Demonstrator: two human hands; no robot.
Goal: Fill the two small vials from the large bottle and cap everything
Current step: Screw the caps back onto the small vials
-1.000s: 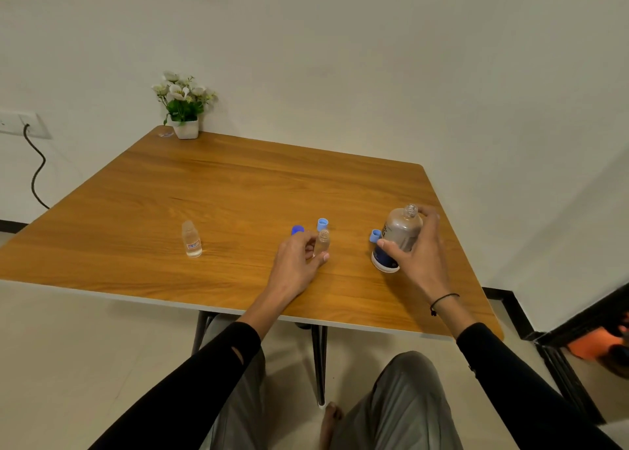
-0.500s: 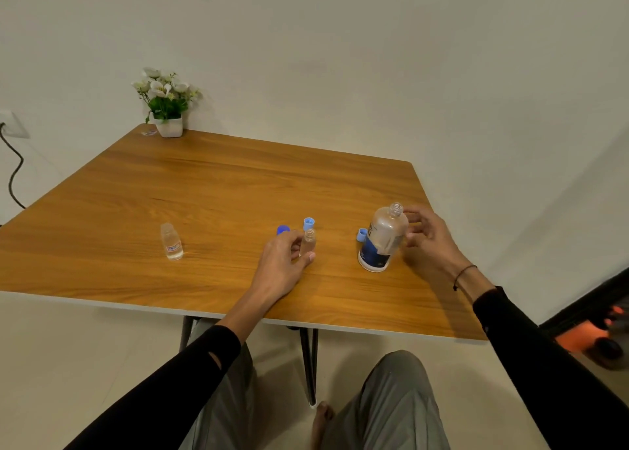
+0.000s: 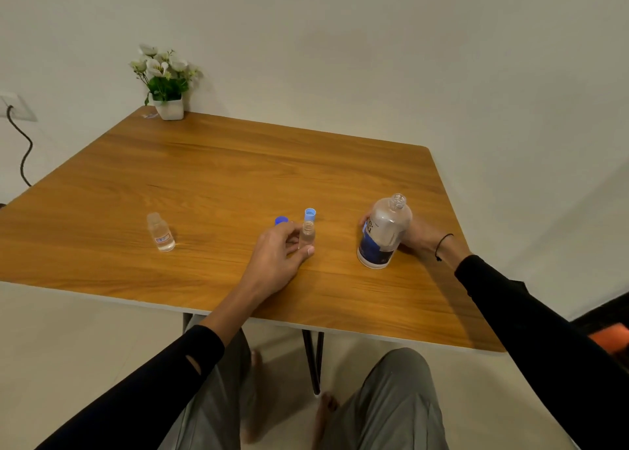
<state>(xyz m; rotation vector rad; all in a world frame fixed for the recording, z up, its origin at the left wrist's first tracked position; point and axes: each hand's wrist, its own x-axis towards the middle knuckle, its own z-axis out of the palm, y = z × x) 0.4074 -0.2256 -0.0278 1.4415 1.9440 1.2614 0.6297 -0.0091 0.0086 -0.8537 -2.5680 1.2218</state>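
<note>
My right hand (image 3: 417,238) now wraps the large clear uncapped bottle (image 3: 383,233), regripped from behind; my left hand (image 3: 277,257) pinches the small open vial (image 3: 307,234); pouring seems next.

Uncapped bottle and two vials on tabletop.
Large clear plastic bottle with blue label (image 3: 383,235) tilted, open-necked, right side; small clear open vial (image 3: 307,234) upright at centre, light-blue cap (image 3: 310,214) and dark-blue cap (image 3: 281,220) just behind; second small clear vial (image 3: 160,232) far left, capped.
</note>
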